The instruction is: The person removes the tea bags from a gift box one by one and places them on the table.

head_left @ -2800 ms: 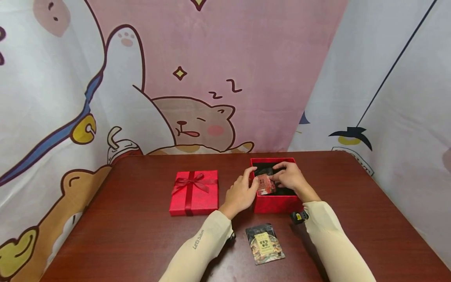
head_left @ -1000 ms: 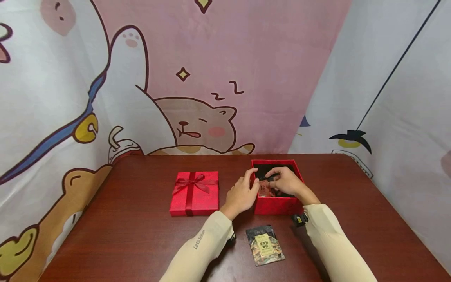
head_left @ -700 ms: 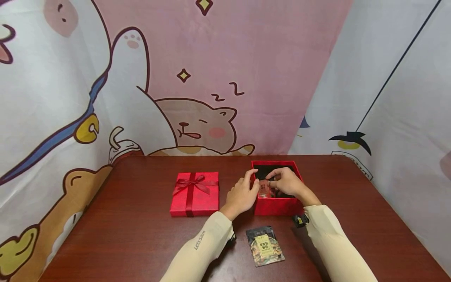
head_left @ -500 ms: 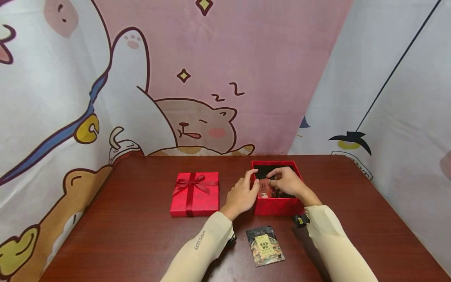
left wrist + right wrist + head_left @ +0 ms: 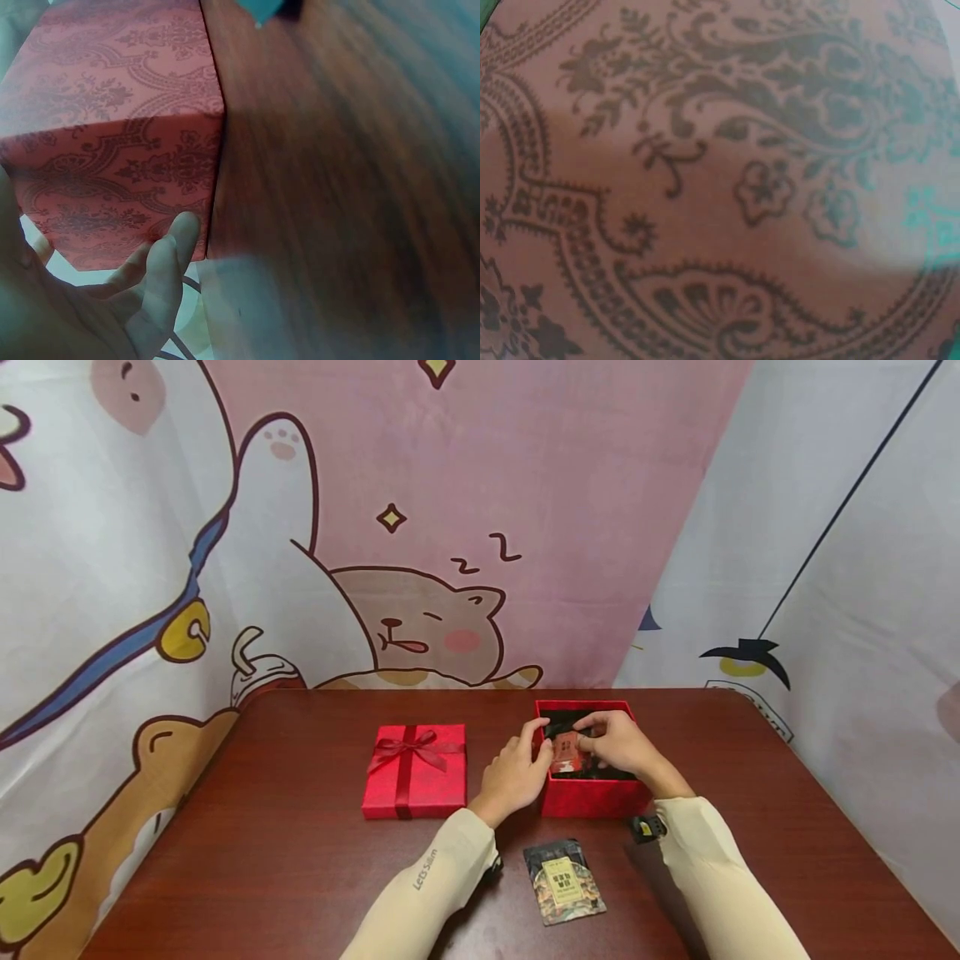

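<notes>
At the right back of the table stands an open red gift box (image 5: pixel 596 799) with a black inside. My left hand (image 5: pixel 513 774) holds its left wall, with thumb and index finger at the rim in the head view. From the left wrist, fingers of that hand (image 5: pixel 154 281) lie against the patterned red side of the box (image 5: pixel 112 169). My right hand (image 5: pixel 618 743) reaches in from the right and pinches the right edge of a small red packet (image 5: pixel 567 750). Dark contents around the packet are partly hidden by that hand. Only the patterned box wall (image 5: pixel 705 172) fills the right wrist view.
Left of the box lies its red lid (image 5: pixel 386 789) with a ribbon bow. A flat food pouch (image 5: pixel 564 885), dark with a yellow label, lies in front of the box on the brown table (image 5: pixel 285 860). A cartoon-printed cloth (image 5: pixel 577 527) hangs behind the table.
Over the last half second my right hand has shifted slightly up and right, and the red packet has risen a little with it. My left hand, the lid and the pouch have stayed put.
</notes>
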`<state>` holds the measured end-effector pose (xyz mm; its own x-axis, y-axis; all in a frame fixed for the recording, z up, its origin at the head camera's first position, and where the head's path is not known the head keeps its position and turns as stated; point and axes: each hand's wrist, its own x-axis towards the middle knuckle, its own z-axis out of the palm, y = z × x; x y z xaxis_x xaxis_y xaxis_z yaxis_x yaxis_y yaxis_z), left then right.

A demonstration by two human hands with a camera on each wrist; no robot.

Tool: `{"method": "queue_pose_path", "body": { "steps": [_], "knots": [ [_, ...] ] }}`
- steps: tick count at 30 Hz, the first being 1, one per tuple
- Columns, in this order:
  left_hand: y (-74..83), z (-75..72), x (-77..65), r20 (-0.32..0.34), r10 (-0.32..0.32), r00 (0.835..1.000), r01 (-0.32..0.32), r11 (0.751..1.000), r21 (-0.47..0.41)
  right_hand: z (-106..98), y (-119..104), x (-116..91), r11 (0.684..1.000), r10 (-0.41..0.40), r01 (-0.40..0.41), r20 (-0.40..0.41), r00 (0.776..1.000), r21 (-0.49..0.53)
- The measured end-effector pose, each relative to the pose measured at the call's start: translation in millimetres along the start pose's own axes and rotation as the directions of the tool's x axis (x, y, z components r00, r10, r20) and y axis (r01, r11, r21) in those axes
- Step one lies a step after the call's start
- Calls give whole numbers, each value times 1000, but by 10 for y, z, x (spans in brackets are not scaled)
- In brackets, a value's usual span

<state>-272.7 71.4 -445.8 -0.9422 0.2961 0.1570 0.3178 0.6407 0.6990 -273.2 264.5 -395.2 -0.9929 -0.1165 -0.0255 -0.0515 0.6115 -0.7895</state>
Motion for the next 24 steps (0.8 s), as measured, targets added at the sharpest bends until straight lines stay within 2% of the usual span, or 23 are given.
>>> {"method": "queue_pose_path", "body": {
  "steps": [14,24],
  "knots": [
    [14,-10,-6,2,-3,1000,3,1000,9,-50,-42,-48,999,41,-41,-23,999,0],
    [-1,-5,6,7,0,1000,0,1000,-4,-97,-47,-86,999,36,-36,-37,999,14]
  ]
}}
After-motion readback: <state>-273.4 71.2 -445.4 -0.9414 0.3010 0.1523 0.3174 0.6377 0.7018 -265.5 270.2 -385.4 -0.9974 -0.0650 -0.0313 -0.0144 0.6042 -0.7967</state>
